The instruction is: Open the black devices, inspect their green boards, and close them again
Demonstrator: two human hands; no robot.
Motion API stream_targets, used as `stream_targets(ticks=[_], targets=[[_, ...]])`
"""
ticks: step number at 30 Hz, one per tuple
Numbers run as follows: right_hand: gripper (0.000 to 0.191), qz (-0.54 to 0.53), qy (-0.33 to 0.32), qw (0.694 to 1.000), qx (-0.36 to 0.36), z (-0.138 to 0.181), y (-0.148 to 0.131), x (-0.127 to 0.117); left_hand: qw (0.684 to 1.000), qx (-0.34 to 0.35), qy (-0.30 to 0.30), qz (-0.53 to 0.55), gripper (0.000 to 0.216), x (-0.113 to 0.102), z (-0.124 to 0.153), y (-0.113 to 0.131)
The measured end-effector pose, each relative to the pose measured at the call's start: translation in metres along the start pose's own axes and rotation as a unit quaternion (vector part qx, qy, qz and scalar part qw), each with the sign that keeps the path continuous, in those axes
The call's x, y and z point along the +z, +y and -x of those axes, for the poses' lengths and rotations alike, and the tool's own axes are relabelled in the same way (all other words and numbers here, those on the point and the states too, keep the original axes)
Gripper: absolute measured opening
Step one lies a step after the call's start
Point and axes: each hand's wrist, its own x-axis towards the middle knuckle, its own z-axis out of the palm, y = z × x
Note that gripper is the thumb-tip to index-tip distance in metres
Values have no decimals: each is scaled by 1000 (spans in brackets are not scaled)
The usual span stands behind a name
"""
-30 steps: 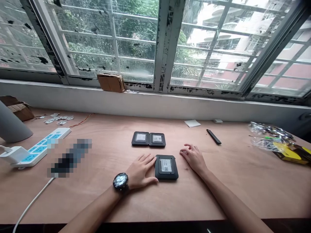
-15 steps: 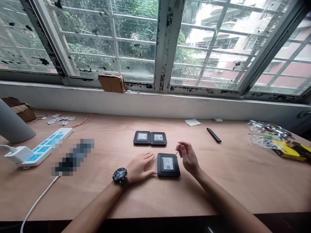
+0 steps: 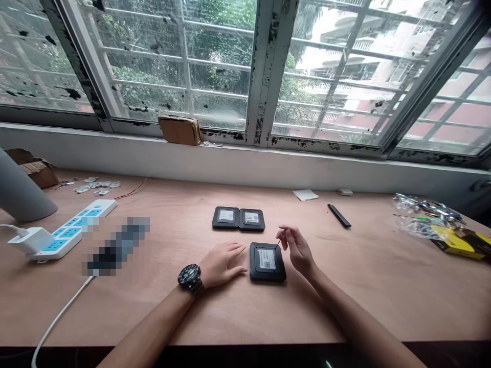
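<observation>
A black square device [image 3: 267,260] with rounded corners and a white printed label lies flat in front of me. My left hand [image 3: 222,265], with a black watch on its wrist, rests on the table just left of it, fingers stretched out and holding nothing. On the other side, my right hand [image 3: 297,248] pinches a small thin screwdriver [image 3: 278,243]. Its tip points down at the device's upper right corner; whether it sits in a screw is too small to tell. Two similar black devices [image 3: 225,218] lie side by side farther back.
A white power strip [image 3: 82,225] with a plugged-in adapter and cable lies left, beside a blurred-out dark object [image 3: 115,250]. Toward the right are a black bar [image 3: 339,215], a white pad [image 3: 306,194], plastic bags [image 3: 425,217] and a yellow-black box [image 3: 460,243].
The screwdriver tip has shifted slightly left over the device's corner, with my right hand nearly in place. The camera view has tilted a little. My left hand stays put.
</observation>
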Motion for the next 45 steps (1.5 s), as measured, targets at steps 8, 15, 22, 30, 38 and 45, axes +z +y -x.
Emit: stream_targets(ticks=[8, 15, 22, 30, 38, 45], targets=[[22, -54, 53, 997, 34, -14, -11, -2, 1000, -12, 3, 11, 51, 0, 2, -2], [23, -90, 49, 994, 23, -30, -16, 33, 999, -25, 20, -4, 33, -5, 4, -10], [23, -75, 6, 997, 31, -29, 0, 58, 999, -32, 17, -10, 23, -12, 4, -12], [30, -43, -71, 996, 29, -26, -12, 48, 999, -36, 15, -12, 25, -9, 5, -16], [28, -100, 61, 993, 29, -42, -11, 29, 997, -43, 22, -67, 35, -1, 4, -14], [29, 128, 124, 983, -32, -47, 18, -36, 987, 70, 12, -144, 59, 29, -8, 10]])
